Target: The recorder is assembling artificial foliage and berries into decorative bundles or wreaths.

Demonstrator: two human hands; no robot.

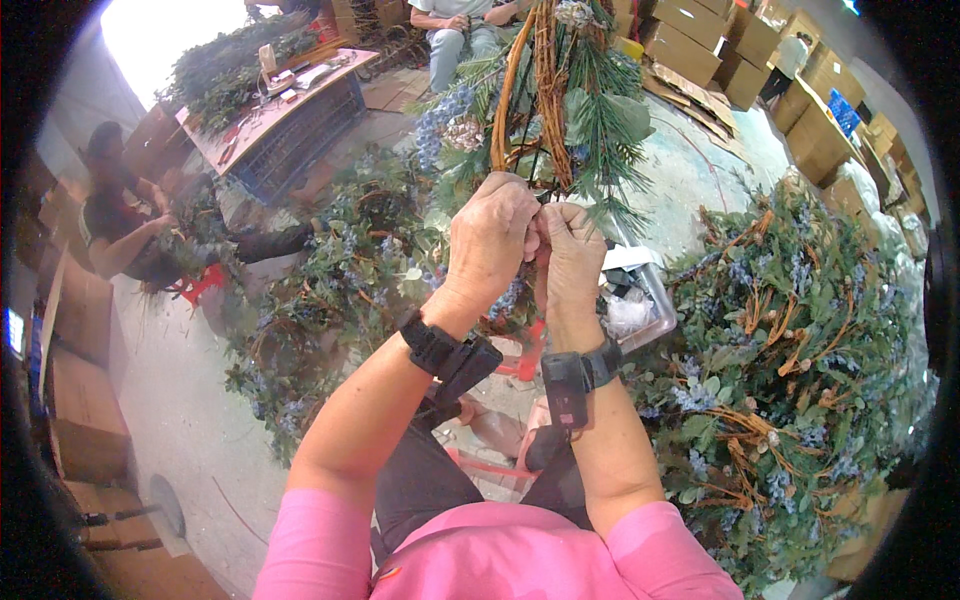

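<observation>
A wreath of brown twisted vines [550, 90] stands up in front of me, dressed with green pine needles [610, 160], blue berry sprigs [440, 125] and broad leaves. At its lower end my left hand [492, 235] is closed, fingers curled against the vines. Beside it my right hand [573, 250] pinches thumb to fingers, almost touching the left. Thin dark strands [538, 165] run down the wreath toward both hands. Whatever lies between the fingertips is too small or hidden to make out.
Piles of similar greenery wreaths lie at my right [770, 370] and left [320, 290]. A clear plastic bin [655, 325] holds small bagged items by my right hand. One person sits at far left, another ahead. A table [290, 115] and cardboard boxes [685, 45] stand farther off.
</observation>
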